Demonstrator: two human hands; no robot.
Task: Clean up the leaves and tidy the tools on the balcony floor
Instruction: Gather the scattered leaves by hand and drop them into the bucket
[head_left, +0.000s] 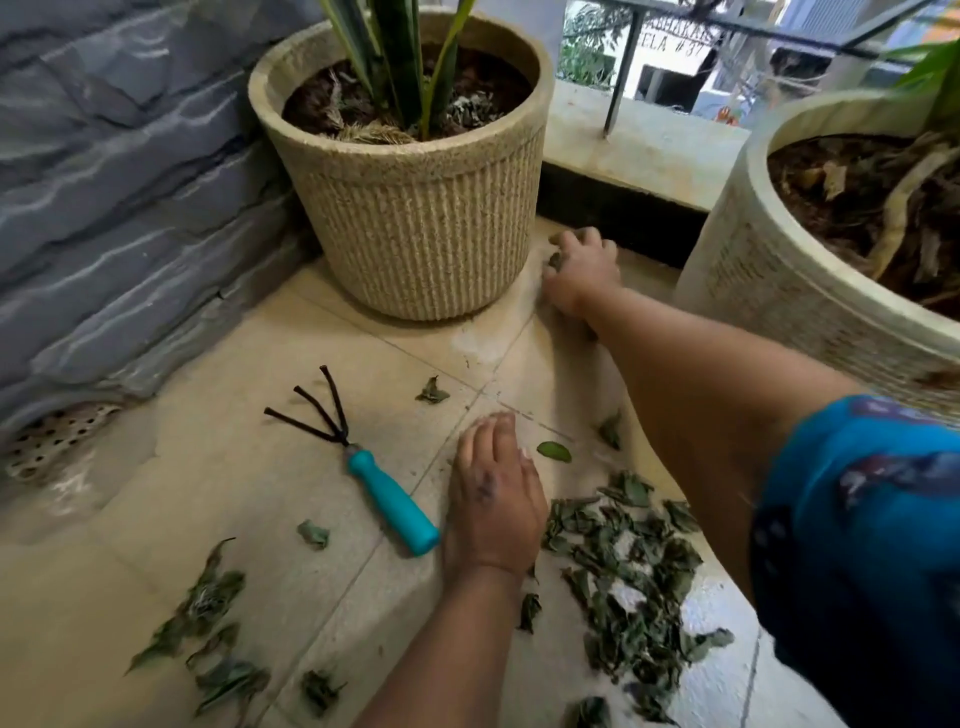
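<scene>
Beige tile floor (249, 499) carried everything in the head view. My left hand (496, 512) lay flat on it, fingers straight and together, gripping nothing, just right of the teal-handled hand rake (382, 491). A pile of green leaves (628, 566) sat just right of that hand, with loose leaves (208, 603) scattered at lower left. My right hand (582, 270) reached to the floor beside the ribbed plant pot (415, 223), fingers curled; something dark showed at the fingertips, but I could not tell whether they pinched it.
</scene>
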